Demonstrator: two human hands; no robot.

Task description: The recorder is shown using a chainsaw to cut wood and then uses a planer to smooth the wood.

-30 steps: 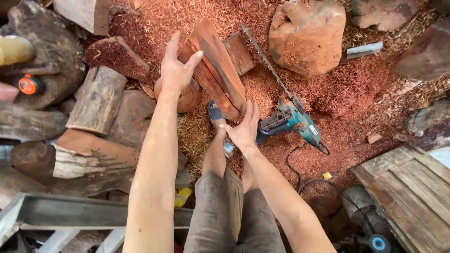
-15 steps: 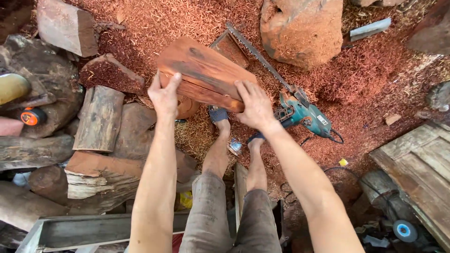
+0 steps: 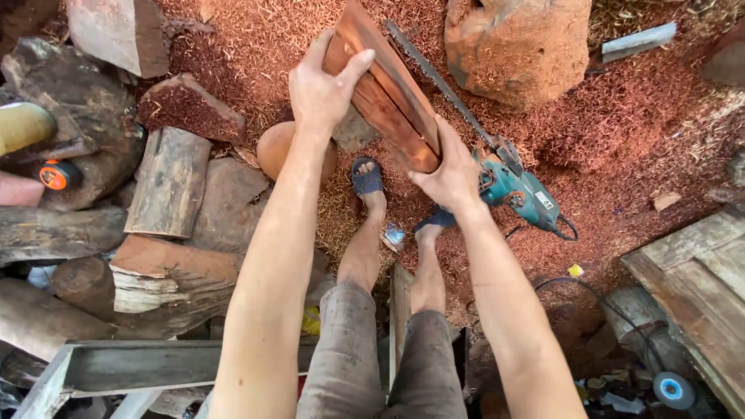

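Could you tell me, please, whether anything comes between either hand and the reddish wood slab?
Nothing visible does. The left hand grips the wood slab at its upper end and the right hand at its lower end. The chainsaw lies on the sawdust beside it.

Chainsaw label: a small white rectangular sticker on the teal body of the chainsaw, just right of the right hand's grip and slightly below it; its print is too small to tell.
Wrapper on the ground: a small shiny, silvery-blue crumpled packet on the sawdust between the two feet, below the right hand's grip and a little to its left.
Yellow scrap: a small yellow piece, perhaps a tag, on the sawdust well to the right of and below that grip.
Screens and signs: none in view.
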